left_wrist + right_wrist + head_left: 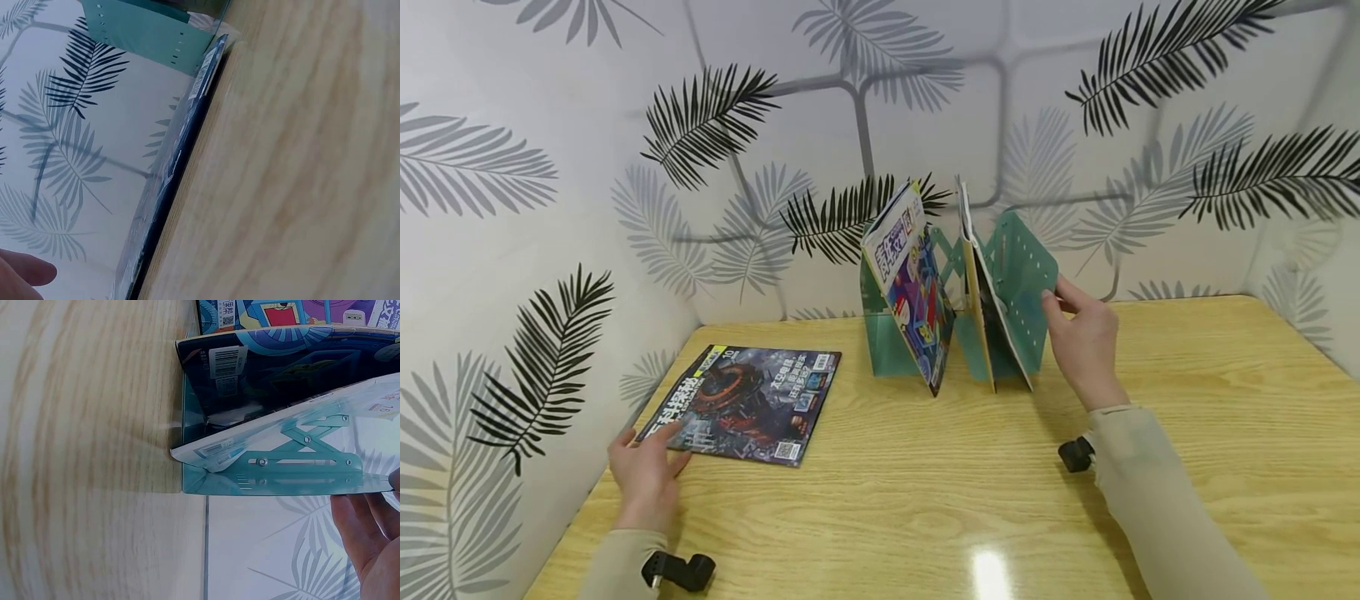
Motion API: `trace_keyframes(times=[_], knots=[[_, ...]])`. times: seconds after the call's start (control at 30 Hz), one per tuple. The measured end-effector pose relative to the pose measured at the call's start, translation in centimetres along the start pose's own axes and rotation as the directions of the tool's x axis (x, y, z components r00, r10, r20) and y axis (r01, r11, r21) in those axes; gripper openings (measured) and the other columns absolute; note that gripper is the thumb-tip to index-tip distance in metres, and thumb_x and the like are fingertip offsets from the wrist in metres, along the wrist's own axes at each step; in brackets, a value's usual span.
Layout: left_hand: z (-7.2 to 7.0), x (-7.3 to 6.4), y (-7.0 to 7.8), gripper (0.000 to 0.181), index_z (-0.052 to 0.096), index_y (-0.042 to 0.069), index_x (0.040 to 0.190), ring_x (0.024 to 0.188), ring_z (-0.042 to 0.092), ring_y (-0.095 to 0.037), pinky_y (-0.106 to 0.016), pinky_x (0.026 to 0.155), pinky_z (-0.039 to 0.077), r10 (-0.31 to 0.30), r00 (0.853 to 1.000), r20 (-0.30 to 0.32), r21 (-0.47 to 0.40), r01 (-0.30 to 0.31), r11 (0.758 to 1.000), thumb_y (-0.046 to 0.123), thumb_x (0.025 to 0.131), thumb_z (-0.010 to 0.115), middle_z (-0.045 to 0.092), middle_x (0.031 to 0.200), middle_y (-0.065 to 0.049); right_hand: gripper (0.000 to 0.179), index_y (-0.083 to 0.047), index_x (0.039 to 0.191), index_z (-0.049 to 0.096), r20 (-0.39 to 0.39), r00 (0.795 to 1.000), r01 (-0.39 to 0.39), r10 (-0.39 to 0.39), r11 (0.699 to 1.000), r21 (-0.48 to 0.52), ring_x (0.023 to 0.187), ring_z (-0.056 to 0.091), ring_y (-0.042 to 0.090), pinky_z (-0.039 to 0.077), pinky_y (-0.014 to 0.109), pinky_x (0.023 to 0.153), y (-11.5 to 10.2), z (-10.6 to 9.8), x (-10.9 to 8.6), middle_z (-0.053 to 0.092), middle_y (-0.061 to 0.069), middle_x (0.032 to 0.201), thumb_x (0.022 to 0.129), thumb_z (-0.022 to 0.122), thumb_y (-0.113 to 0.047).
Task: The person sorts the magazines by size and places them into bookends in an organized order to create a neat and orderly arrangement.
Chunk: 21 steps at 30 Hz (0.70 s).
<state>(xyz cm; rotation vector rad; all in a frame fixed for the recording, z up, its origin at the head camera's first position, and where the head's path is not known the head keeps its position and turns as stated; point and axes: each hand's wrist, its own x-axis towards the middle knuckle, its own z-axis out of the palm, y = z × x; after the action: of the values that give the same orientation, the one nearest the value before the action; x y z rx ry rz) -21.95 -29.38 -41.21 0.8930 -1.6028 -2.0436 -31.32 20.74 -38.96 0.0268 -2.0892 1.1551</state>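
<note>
A dark-covered magazine (752,404) lies flat on the table at the left. Over its near left corner is my left hand (647,475), fingers spread apart; in the left wrist view a finger (28,269) shows above the cover. Further right stands a teal expandable book rack (1026,283) with a crisscross link. Between thumb and fingers my right hand (1086,342) pinches the upright edge of its right panel. Inside the rack, a colourful magazine (917,292) leans at the left side, and other thin magazines (988,308) lean near the right panel.
The wooden table (887,508) meets a leaf-patterned wall (737,208) behind the rack and another at the left. A small black camera sits on each wrist, the left one (681,571) close to the table's near side.
</note>
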Motion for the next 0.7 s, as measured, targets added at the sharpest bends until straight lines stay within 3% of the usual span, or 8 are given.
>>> trace_keyframes(times=[0.17, 0.47, 0.6, 0.7], knots=[[-0.2, 0.5, 0.2, 0.086, -0.003, 0.012, 0.156, 0.141, 0.029, -0.027, -0.036, 0.095, 0.050, -0.050, 0.999, 0.015, -0.039, 0.051, 0.998, 0.005, 0.096, 0.057, 0.001, 0.160, -0.015, 0.034, -0.016, 0.131, 0.065, -0.002, 1.000, -0.006, 0.006, 1.000, 0.002, 0.093, 0.069, 0.026, 0.041, 0.009, 0.067, 0.0, 0.1, 0.0, 0.070, 0.009, 0.114, 0.098, 0.059, -0.021], [0.0, 1.6, 0.7, 0.086, -0.008, 0.011, 0.156, 0.143, 0.022, -0.027, -0.032, 0.086, 0.054, -0.085, 0.995, 0.048, -0.024, 0.086, 0.996, 0.005, 0.097, 0.054, 0.006, 0.160, -0.016, 0.034, -0.015, 0.131, 0.064, -0.007, 1.000, 0.008, -0.007, 1.000, 0.006, 0.093, 0.069, 0.027, 0.040, 0.010, 0.064, 0.1, 0.0, 0.0, 0.070, 0.010, 0.114, 0.098, 0.059, -0.021], [0.0, 2.3, 1.1, 0.078, -0.004, 0.008, 0.157, 0.141, 0.025, -0.026, -0.033, 0.097, 0.048, -0.124, 0.987, 0.106, -0.039, 0.129, 0.991, 0.009, 0.100, 0.049, 0.011, 0.160, -0.016, 0.034, -0.015, 0.131, 0.064, -0.009, 1.000, 0.012, -0.012, 1.000, 0.007, 0.092, 0.069, 0.026, 0.041, 0.010, 0.064, 0.2, 0.1, 0.0, 0.070, 0.010, 0.113, 0.098, 0.060, -0.021], [0.0, 2.7, 1.3, 0.075, -0.003, 0.008, 0.158, 0.143, 0.020, -0.025, -0.036, 0.107, 0.037, -0.168, 0.969, 0.182, -0.076, 0.184, 0.980, 0.011, 0.101, 0.046, 0.006, 0.161, -0.015, 0.034, -0.015, 0.131, 0.065, -0.009, 1.000, 0.012, -0.012, 1.000, 0.004, 0.092, 0.069, 0.026, 0.041, 0.009, 0.065, 0.2, 0.1, 0.0, 0.070, 0.010, 0.114, 0.098, 0.060, -0.020]])
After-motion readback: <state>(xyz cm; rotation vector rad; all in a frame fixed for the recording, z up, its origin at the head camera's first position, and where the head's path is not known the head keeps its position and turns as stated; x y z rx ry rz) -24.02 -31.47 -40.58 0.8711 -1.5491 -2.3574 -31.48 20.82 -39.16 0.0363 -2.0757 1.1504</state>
